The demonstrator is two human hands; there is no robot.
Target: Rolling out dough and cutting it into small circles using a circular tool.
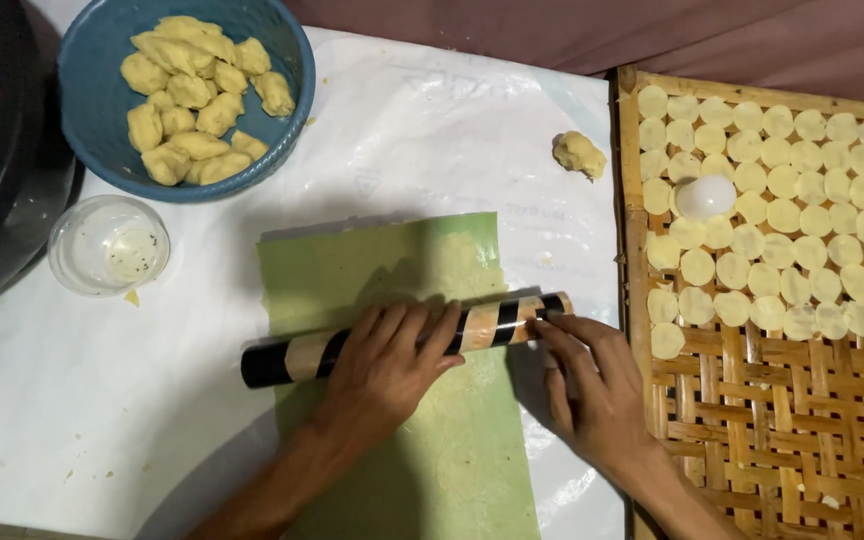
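Observation:
A rolling pin (492,322) striped black and tan lies crosswise on a green sheet (372,265) spread over the white table cover. My left hand (384,368) rests palm down on the pin's middle, fingers stretched over it. My right hand (592,385) touches the pin's right end with its fingertips. A thin layer of pale dough seems to lie under the green sheet; I cannot tell its outline.
A blue bowl (92,95) of dough lumps stands at the back left, a small clear cup (107,245) in front of it, a black pot (2,200) at the left edge. One loose dough lump (579,153) lies near a woven tray (752,420) holding several dough rounds and a white round cutter (705,196).

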